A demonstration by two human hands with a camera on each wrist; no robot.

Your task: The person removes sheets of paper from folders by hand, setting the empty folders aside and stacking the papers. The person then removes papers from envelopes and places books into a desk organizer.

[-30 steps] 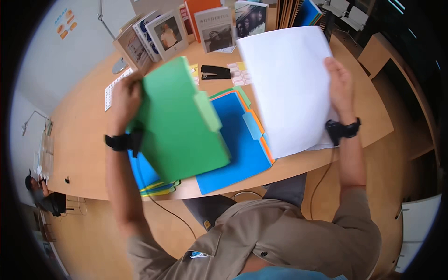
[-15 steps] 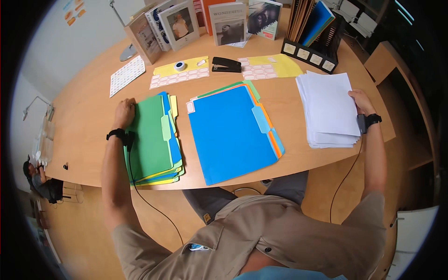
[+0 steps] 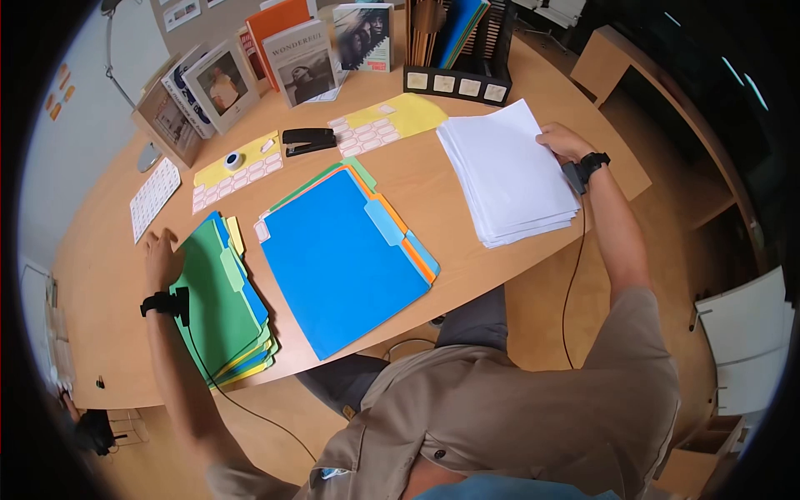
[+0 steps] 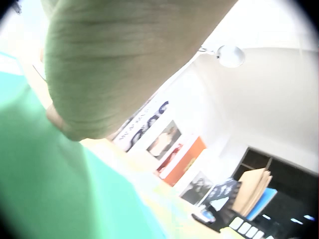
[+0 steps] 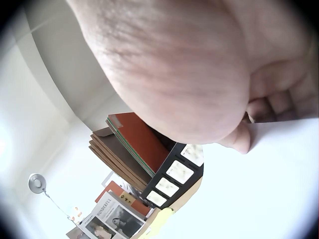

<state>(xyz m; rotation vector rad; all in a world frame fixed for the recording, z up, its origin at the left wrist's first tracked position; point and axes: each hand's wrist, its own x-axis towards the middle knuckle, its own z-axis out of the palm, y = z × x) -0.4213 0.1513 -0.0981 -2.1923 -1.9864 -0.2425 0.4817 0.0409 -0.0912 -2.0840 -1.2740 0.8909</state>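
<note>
On the left of the table lies a stack of file folders [image 3: 212, 308], a green one on top and blue and yellow edges beneath. My left hand [image 3: 162, 260] is at its far left side, fingers loosely spread. In the left wrist view the heel of the hand [image 4: 114, 69] hides most of the fingers over the green folder [image 4: 45, 179]. To the right sits a stack of white paper [image 3: 508, 179], its edges slightly uneven. My right hand [image 3: 567, 146] grips its right edge, the thumb [image 5: 239, 138] over the top sheet and the fingers curled at the side.
A second folder pile [image 3: 346, 258], blue on top, lies between the stacks. Behind are a black stapler [image 3: 308, 141], label sheets [image 3: 367, 135] on yellow paper and a small white round item [image 3: 233, 160]. Standing books [image 3: 304, 67] and a black file holder [image 3: 457, 86] line the back.
The green folder and white paper, held raised a second ago, came down onto the table. Since then the left hand's fingers have spread; the head view has shifted right.
</note>
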